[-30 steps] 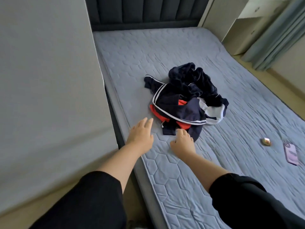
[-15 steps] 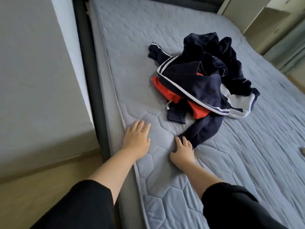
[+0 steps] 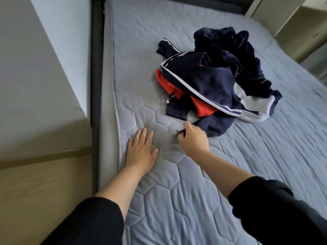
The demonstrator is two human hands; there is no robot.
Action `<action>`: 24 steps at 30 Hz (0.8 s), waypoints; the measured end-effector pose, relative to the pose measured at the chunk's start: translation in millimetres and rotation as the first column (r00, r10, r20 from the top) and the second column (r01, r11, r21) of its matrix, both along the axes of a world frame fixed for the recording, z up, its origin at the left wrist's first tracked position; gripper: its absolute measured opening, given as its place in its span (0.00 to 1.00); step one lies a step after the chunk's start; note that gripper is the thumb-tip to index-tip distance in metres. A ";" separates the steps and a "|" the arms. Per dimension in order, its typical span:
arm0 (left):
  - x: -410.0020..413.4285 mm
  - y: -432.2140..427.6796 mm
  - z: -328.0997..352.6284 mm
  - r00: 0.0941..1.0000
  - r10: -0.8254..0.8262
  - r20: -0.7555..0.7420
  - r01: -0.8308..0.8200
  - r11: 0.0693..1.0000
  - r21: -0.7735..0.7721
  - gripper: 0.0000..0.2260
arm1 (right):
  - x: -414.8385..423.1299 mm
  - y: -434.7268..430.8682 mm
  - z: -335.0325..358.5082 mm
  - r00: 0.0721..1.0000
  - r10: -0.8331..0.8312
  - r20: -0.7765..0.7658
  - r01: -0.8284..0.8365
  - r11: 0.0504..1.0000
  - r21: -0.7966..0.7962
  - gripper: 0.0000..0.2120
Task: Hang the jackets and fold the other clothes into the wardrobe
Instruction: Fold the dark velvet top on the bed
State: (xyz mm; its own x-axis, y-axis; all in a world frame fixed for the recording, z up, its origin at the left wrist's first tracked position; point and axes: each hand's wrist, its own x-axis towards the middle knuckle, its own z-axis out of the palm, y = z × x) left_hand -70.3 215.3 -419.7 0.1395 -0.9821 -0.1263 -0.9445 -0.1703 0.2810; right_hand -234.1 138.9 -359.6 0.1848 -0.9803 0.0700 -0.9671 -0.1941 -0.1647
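A heap of clothes lies on the grey quilted mattress (image 3: pixel 177 200). On top is a navy jacket (image 3: pixel 203 82) with white stripes and a white panel; red fabric (image 3: pixel 201 106) shows under it, and a darker navy garment (image 3: pixel 244 55) is bunched behind. My right hand (image 3: pixel 193 140) curls its fingers round the end of the jacket's navy sleeve (image 3: pixel 214 124) at the near edge of the heap. My left hand (image 3: pixel 140 151) lies flat on the mattress, fingers straight, a little left of the right hand.
A dark bed frame (image 3: pixel 96 85) runs along the mattress's left side, with a pale wall or panel (image 3: pixel 35 76) beyond it and wooden floor (image 3: pixel 44 183) below. Pale furniture (image 3: pixel 286 18) stands at the far right.
My right hand has gone from lying flat at the sleeve end to curling its fingers round it. The view has closed in on the heap. My left hand stays flat on the mattress.
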 end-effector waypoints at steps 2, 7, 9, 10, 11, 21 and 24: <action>-2.6 -0.6 0.2 1.000 0.018 -0.002 -0.018 0.999 0.029 0.29 | 5.5 -18.2 14.2 1.000 -0.014 0.014 0.015 0.991 -0.132 0.14; -7.9 -15.0 7.5 0.994 0.083 -0.073 -0.075 0.992 0.101 0.29 | 14.9 -77.4 45.9 0.997 -0.074 -0.027 0.073 0.997 -0.037 0.17; -8.1 -15.7 10.9 0.992 0.088 -0.087 -0.078 0.990 0.120 0.29 | 12.5 -95.7 52.9 0.992 -0.108 -0.060 0.113 0.989 0.092 0.20; -8.4 -16.0 12.9 0.991 0.091 -0.098 -0.078 0.989 0.126 0.29 | 10.3 -102.9 55.4 0.991 -0.111 -0.075 0.121 0.982 0.143 0.21; -8.6 -16.8 15.1 0.988 0.101 -0.118 -0.085 0.988 0.128 0.29 | 8.2 -108.1 57.5 0.991 -0.101 -0.088 0.115 0.979 0.169 0.22; -21.5 -11.8 46.8 0.212 0.266 -0.940 -0.493 0.860 0.132 0.18 | 19.9 -22.5 67.2 0.800 0.002 0.599 -0.153 0.968 0.201 0.09; -24.7 3.4 61.0 -0.251 0.271 -0.929 -0.422 0.833 0.357 0.15 | 27.9 21.5 58.9 0.733 -0.098 0.673 -0.165 0.934 0.316 0.16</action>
